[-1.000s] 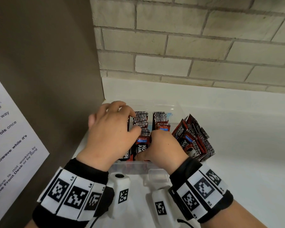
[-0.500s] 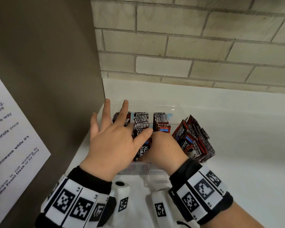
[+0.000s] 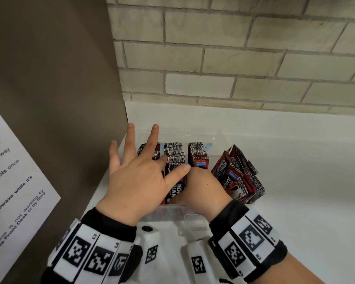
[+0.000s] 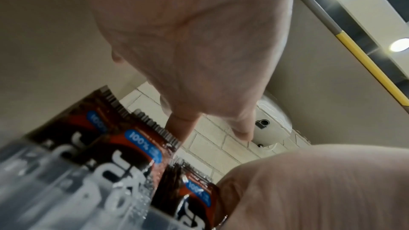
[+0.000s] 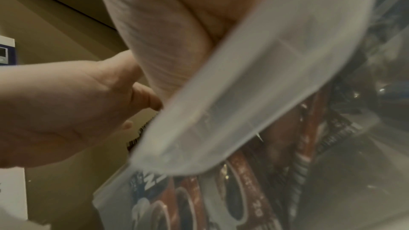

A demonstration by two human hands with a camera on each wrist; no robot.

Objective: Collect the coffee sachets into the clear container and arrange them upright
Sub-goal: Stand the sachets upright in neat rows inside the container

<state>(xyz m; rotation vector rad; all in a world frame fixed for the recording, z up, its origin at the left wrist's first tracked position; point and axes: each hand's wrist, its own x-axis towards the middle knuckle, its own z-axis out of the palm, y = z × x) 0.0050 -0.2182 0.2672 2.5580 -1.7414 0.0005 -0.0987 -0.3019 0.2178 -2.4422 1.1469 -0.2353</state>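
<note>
A clear container (image 3: 213,138) stands on the white counter against the left panel. Red-and-black coffee sachets (image 3: 199,154) stand upright in rows inside it, and one bundle (image 3: 238,177) leans out at its right end. My left hand (image 3: 148,160) hovers over the left rows with fingers spread straight, index tip touching the sachet tops (image 4: 124,146). My right hand (image 3: 201,185) dips into the middle of the container, its fingers buried among the sachets and hidden. In the right wrist view the container rim (image 5: 243,93) crosses my palm, with sachets (image 5: 243,190) showing through the plastic.
A brown panel (image 3: 59,99) with a paper notice (image 3: 12,181) closes the left side. A brick wall (image 3: 234,68) rises behind. The white counter (image 3: 305,201) stretches to the right of the container.
My left hand has uncurled from the left sachets and now spreads flat above them. The right hand has stayed in the container.
</note>
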